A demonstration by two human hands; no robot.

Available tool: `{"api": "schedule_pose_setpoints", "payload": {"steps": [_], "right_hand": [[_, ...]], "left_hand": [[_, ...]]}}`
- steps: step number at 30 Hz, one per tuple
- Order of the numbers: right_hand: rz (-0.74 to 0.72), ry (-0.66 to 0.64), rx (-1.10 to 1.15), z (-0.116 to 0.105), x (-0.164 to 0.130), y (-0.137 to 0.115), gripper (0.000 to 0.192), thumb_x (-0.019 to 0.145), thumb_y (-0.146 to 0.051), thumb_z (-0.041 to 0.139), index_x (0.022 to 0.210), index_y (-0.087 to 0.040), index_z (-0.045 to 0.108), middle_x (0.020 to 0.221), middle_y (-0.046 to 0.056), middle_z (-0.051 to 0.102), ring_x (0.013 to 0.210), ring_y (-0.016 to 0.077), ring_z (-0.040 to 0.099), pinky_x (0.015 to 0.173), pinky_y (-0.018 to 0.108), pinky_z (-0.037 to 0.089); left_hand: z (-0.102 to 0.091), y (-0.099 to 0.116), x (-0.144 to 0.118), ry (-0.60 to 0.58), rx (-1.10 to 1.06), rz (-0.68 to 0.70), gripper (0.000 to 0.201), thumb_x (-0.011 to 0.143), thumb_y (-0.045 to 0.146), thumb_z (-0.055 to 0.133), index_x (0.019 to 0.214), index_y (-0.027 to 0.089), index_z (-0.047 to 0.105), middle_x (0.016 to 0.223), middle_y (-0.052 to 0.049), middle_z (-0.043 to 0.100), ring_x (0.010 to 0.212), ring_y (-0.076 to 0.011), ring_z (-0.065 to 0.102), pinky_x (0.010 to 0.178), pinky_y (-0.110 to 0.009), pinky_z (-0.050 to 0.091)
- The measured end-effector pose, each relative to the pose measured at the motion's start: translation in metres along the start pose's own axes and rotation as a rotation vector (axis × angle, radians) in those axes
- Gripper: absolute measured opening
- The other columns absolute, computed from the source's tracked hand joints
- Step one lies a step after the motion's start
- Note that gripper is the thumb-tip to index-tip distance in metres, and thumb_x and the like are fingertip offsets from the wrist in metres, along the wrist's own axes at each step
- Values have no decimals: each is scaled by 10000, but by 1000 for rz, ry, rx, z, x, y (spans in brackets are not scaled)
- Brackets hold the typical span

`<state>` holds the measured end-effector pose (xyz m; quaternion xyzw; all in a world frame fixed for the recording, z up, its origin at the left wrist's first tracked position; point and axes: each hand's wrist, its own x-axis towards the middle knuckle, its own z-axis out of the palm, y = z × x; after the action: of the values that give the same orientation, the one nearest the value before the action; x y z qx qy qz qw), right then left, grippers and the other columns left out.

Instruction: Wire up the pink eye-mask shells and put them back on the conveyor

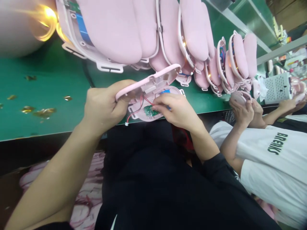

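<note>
While the left hand (102, 107) grips the pink cover (148, 83) tilted open at mid-frame, exposing wiring, right hand (176, 110) fingertips pinch down at the green circuit board (150, 111).

The worktop (48, 95) is a solid dark green, flecked with small gold foil scraps (38, 111). The shell half (148, 84) is pale pink plastic with a lighter, off-white inner face. The open casing (153, 107) below it is the same pale pink; inside sits a green circuit board (150, 111), red wires (141, 105) and a blue part (165, 92). The row of padded units (168, 38) is uniform soft pink with off-white rims; several show small amber lights and one a blue strip. The lap garment (155, 179) is plain black. A co-worker's shirt (271, 156) is white with dark green lettering. A leaflet (277, 88) is white with black print.
</note>
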<state>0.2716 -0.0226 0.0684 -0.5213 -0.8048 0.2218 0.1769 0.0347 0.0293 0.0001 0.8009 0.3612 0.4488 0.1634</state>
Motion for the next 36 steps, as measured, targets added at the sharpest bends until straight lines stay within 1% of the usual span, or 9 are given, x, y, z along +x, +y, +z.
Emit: {"api": "schedule_pose_setpoints", "payload": {"steps": [2, 4, 8, 11, 16, 22, 27, 32, 36], "right_hand": [[31, -20, 124, 3, 1, 4, 143, 1064, -222, 654, 1032, -173, 785, 967, 30, 799, 898, 164, 714, 885, 285, 536], [55, -17, 170, 7, 3, 7, 133, 1048, -217, 675, 1014, -162, 791, 953, 30, 810, 864, 153, 715, 873, 278, 537], [27, 20, 149, 12, 4, 11, 119, 1038, -219, 705, 1004, -147, 794, 944, 42, 818, 855, 146, 718, 864, 271, 538], [0, 47, 125, 16, 1, 12, 122, 1046, -226, 698, 1005, -147, 781, 937, 40, 809, 823, 134, 704, 832, 262, 535], [-16, 96, 105, 20, -4, 11, 109, 1044, -242, 689, 1010, -165, 759, 977, 35, 798, 794, 119, 684, 789, 258, 547], [-35, 128, 174, 16, -6, 11, 41, 981, -180, 719, 988, -161, 755, 884, 7, 780, 744, 103, 687, 746, 230, 573], [-1, 79, 149, 18, -3, 11, 113, 977, -188, 677, 1053, -178, 760, 928, 12, 793, 786, 119, 710, 793, 259, 605], [-78, 43, 99, 16, 1, 15, 205, 955, -118, 632, 1114, -155, 756, 998, 32, 816, 853, 132, 734, 841, 268, 603], [-131, -14, -21, 8, 1, 15, 208, 1041, -159, 594, 1175, -166, 752, 1076, 57, 823, 981, 166, 753, 936, 310, 597]], "left_hand": [[1, -2, 0, -4, 8, 12, 258, 1148, 330, 546, 1270, 254, 760, 919, 46, 813, 704, -56, 700, 674, -161, 468], [1, -3, 0, 2, 14, 31, 260, 1150, 344, 540, 1261, 253, 757, 893, 51, 802, 676, -57, 682, 658, -167, 459], [1, -4, 0, 3, 26, 46, 259, 1146, 329, 538, 1287, 261, 744, 863, 61, 792, 647, -60, 666, 646, -169, 456], [0, -4, 0, 3, 28, 46, 259, 1145, 337, 538, 1293, 270, 740, 931, 56, 812, 679, -60, 688, 667, -167, 471], [0, -2, 1, 9, 43, 70, 264, 1155, 340, 514, 1284, 263, 731, 887, 71, 799, 626, -43, 658, 631, -154, 449], [0, -1, 2, -5, 41, 84, 254, 1137, 291, 528, 1295, 266, 726, 1002, 71, 822, 754, -52, 737, 687, -132, 498], [-1, 1, 3, -26, 49, 97, 279, 1145, 317, 492, 1286, 260, 727, 952, 79, 806, 726, -56, 729, 669, -135, 498], [-2, 4, 4, -37, 57, 93, 302, 1161, 324, 446, 1252, 259, 727, 952, 76, 797, 726, -54, 718, 657, -143, 481], [-3, 5, 4, -48, 53, 75, 300, 1158, 320, 450, 1249, 262, 729, 923, 75, 794, 720, -63, 707, 664, -159, 486]]}}
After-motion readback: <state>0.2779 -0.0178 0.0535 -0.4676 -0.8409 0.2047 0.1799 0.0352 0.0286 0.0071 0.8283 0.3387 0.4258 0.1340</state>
